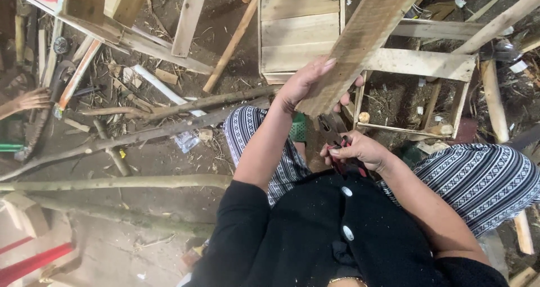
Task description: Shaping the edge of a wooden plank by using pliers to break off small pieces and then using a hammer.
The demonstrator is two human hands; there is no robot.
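Two hands are busy: your left hand (306,81) wraps its fingers around the lower end of a plank (360,45), whose upper end runs out of view. Your right hand (360,150) is closed on pliers (336,135); the red handles are mostly hidden beneath your fingers, the dark nose just above them.

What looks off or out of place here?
Nothing is clearly damaged. The ground is littered with scattered offcuts, shavings and bare branches. The left hand holds a plank tilted above the lap; the right hand grips pliers. Another person's hand shows at the left edge.
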